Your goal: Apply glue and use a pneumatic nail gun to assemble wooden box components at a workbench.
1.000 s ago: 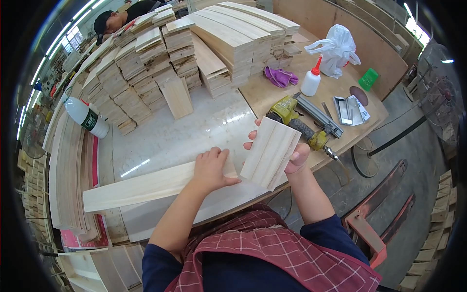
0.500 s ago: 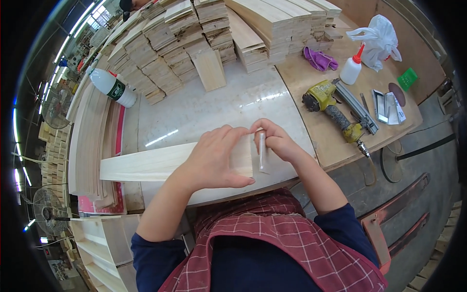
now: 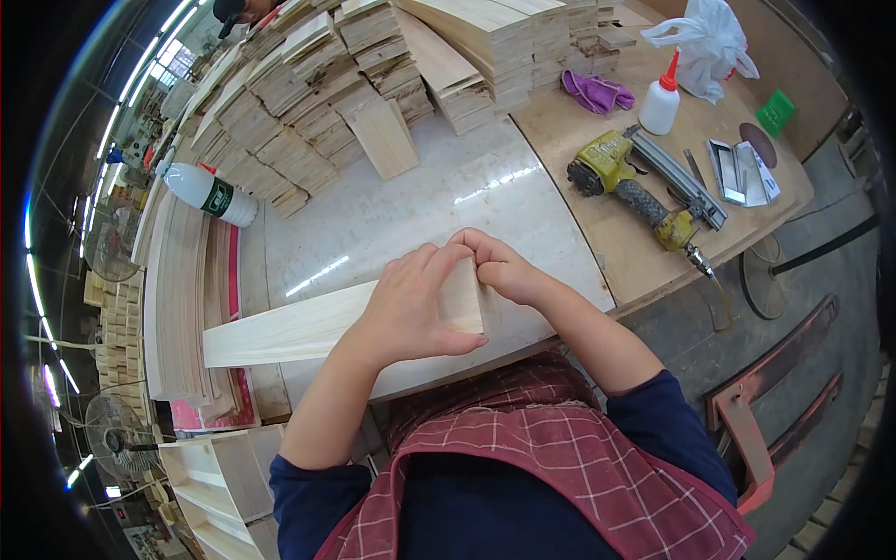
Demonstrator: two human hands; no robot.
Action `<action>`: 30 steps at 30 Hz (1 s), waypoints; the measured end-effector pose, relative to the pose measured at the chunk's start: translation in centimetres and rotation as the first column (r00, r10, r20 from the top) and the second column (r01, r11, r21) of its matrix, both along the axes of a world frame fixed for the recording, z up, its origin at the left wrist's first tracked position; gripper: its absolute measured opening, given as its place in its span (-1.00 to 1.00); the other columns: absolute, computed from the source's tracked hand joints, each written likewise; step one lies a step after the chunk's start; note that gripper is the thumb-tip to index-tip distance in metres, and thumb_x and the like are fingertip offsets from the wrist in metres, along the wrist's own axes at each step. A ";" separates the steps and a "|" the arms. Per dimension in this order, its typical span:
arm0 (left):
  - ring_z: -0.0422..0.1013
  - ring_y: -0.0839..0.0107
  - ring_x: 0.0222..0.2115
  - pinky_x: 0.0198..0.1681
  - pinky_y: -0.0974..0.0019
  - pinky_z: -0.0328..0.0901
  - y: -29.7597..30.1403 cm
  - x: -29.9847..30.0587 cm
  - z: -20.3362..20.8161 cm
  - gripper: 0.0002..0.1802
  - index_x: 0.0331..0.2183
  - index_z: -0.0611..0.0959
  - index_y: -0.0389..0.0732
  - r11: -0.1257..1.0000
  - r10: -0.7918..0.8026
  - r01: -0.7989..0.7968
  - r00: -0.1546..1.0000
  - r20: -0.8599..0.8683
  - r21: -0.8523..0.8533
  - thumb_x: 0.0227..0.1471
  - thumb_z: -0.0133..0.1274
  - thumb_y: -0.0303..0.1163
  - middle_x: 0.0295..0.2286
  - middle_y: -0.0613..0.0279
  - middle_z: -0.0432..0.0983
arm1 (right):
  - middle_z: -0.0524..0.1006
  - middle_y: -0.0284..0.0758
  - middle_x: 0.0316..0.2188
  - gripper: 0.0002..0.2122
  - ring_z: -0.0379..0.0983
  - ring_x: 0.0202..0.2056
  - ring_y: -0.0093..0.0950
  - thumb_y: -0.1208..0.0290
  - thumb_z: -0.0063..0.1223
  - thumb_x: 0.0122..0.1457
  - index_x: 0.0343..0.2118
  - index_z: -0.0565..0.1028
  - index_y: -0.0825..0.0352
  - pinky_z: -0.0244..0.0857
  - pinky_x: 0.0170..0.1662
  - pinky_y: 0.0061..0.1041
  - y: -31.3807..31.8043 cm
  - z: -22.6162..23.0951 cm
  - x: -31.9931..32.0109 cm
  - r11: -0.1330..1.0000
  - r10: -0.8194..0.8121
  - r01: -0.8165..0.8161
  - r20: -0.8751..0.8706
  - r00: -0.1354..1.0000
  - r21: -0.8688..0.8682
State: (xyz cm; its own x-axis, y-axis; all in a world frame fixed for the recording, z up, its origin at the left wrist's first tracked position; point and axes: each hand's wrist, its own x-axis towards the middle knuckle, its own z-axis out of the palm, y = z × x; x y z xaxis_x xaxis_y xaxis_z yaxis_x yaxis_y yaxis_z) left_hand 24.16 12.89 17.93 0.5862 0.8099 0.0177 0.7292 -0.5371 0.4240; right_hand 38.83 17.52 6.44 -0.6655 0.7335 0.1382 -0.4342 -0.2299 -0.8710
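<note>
The label on the plastic bottle (image 3: 210,193), which lies tilted at the left, is a dark green band with pale marks too small to make out. The glue bottle (image 3: 660,105) shows plain white sides under its red tip. A flat packet (image 3: 765,175) at the right bears bluish print, also too small to tell, and the green card (image 3: 776,114) beyond it carries faint marks.

The long pale board (image 3: 289,324) lies along the near side of the counter (image 3: 401,219), its left end overlapping the stack of thin boards (image 3: 177,308) in this view. The left hand (image 3: 411,308) spans the board near its right end, its grip clamped across the width: thumb at the near edge, fingers at the far edge. The right hand (image 3: 499,268) is curled against that right end; whether its grip is closed on anything cannot be told, since its fingertips are hidden.

Past the board's far edge, a stretch of pale counter top reaches back to the piles of wood (image 3: 299,126). To the right, a seam separates this top from a brown panel, where the yellow nail gun (image 3: 605,159) lies well apart from both hands, near the counter's right edge.
</note>
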 end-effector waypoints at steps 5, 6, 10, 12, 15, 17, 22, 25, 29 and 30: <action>0.29 0.21 -0.34 -0.28 0.24 0.15 0.2 0.2 -0.3 -0.21 -0.19 0.38 -0.19 1.000 0.002 -0.003 1.000 -0.022 -0.009 -0.59 0.22 -0.09 -0.41 0.14 0.32 | 0.39 -0.35 -0.37 -0.56 0.29 -0.30 -0.58 0.74 -0.41 -0.28 -0.23 0.28 0.32 0.15 -0.21 -0.61 -0.4 0.0 0.5 1.000 -0.021 0.021 -0.006 1.000 -0.011; 0.29 0.21 -0.35 -0.29 0.25 0.15 0.2 0.1 -0.5 -0.21 -0.19 0.38 -0.19 1.000 -0.003 0.003 1.000 0.006 0.012 -0.60 0.22 -0.10 -0.41 0.14 0.32 | 0.38 -0.35 -0.35 -0.58 0.28 -0.26 -0.57 0.70 -0.37 -0.27 -0.23 0.28 0.32 0.15 -0.16 -0.57 -0.6 -0.1 0.7 1.000 -0.011 0.011 -0.005 1.000 0.009; 0.30 0.20 -0.35 -0.29 0.25 0.16 0.4 0.1 -0.6 -0.21 -0.20 0.38 -0.20 1.000 -0.014 0.013 0.999 0.039 0.023 -0.62 0.22 -0.11 -0.42 0.13 0.32 | 0.32 -0.27 -0.18 -0.52 0.20 -0.08 -0.45 0.56 -0.10 -0.20 -0.09 0.23 0.33 0.05 0.00 -0.42 -2.3 -1.9 2.4 0.872 -0.312 0.254 0.074 0.947 0.419; 0.30 0.20 -0.35 -0.28 0.25 0.16 0.5 -0.1 -0.7 -0.21 -0.21 0.38 -0.20 1.000 -0.014 0.013 0.999 0.036 0.025 -0.62 0.22 -0.11 -0.41 0.13 0.33 | 0.18 -0.19 -0.01 -0.29 0.03 0.07 -0.32 0.34 0.15 -0.24 0.05 0.11 0.34 -0.10 0.12 -0.34 -4.3 -1.0 3.1 0.872 -0.291 0.233 0.074 0.954 0.431; 0.31 0.17 -0.35 -0.29 0.25 0.19 0.6 0.1 -0.7 -0.22 -0.21 0.38 -0.22 0.999 -0.036 0.035 0.998 0.043 0.034 -0.61 0.24 -0.14 -0.39 0.11 0.34 | 0.10 -0.15 0.06 -0.16 -0.02 0.10 -0.25 0.26 0.24 -0.26 0.11 0.01 0.36 -0.11 0.13 -0.34 -5.3 -1.1 2.6 0.761 -0.406 0.259 0.125 0.905 0.595; 0.31 0.15 -0.35 -0.30 0.25 0.21 0.8 0.2 -0.6 -0.23 -0.21 0.39 -0.24 0.998 -0.051 0.049 0.998 0.046 0.040 -0.60 0.26 -0.17 -0.37 0.09 0.34 | 0.11 -0.15 0.06 -0.17 0.00 0.09 -0.24 0.28 0.23 -0.25 0.11 0.02 0.36 -0.10 0.13 -0.34 -5.0 -1.2 2.8 0.753 -0.411 0.266 0.115 0.904 0.602; 0.33 0.15 -0.33 -0.26 0.26 0.22 0.8 0.0 -0.4 -0.20 -0.20 0.39 -0.27 0.999 -0.046 0.046 0.998 0.046 0.020 -0.59 0.29 -0.17 -0.35 0.07 0.36 | 0.14 -0.16 0.04 -0.20 0.05 0.06 -0.24 0.34 0.21 -0.25 0.10 0.05 0.35 -0.06 0.11 -0.35 -4.8 -1.0 2.9 0.729 -0.423 0.264 0.113 0.899 0.632; 0.33 0.16 -0.31 -0.24 0.26 0.22 0.7 0.1 -0.2 -0.20 -0.19 0.38 -0.27 0.999 -0.051 0.050 0.998 0.033 0.015 -0.58 0.28 -0.18 -0.33 0.07 0.36 | 0.16 -0.17 0.03 -0.20 0.07 0.05 -0.24 0.36 0.22 -0.26 0.10 0.06 0.35 -0.04 0.10 -0.36 -4.8 -1.0 2.8 0.715 -0.438 0.281 0.097 0.894 0.640; 0.33 0.17 -0.31 -0.24 0.27 0.22 0.7 0.1 -0.3 -0.22 -0.19 0.38 -0.27 0.999 -0.047 0.047 0.998 0.032 -0.022 -0.58 0.28 -0.21 -0.33 0.07 0.35 | 0.17 -0.17 0.02 -0.21 0.08 0.05 -0.25 0.36 0.22 -0.27 0.09 0.07 0.34 -0.03 0.10 -0.36 -4.9 -0.9 2.9 0.725 -0.435 0.283 0.100 0.895 0.627; 0.32 0.18 -0.30 -0.24 0.28 0.21 0.7 0.0 -0.4 -0.22 -0.19 0.38 -0.27 0.999 -0.050 0.051 0.998 0.046 -0.011 -0.57 0.28 -0.22 -0.32 0.08 0.35 | 0.17 -0.18 0.02 -0.21 0.08 0.04 -0.26 0.36 0.22 -0.27 0.09 0.08 0.34 -0.03 0.09 -0.36 -4.8 -0.9 2.8 0.716 -0.442 0.287 0.096 0.892 0.637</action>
State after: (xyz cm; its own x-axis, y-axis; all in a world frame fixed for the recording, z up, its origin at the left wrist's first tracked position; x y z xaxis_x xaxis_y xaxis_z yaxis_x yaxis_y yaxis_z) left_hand 24.19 13.58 17.50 0.6253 0.7796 0.0357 0.6810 -0.5674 0.4629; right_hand 41.63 12.67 5.51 -0.4316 0.7447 0.5090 -0.1485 0.4980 -0.8544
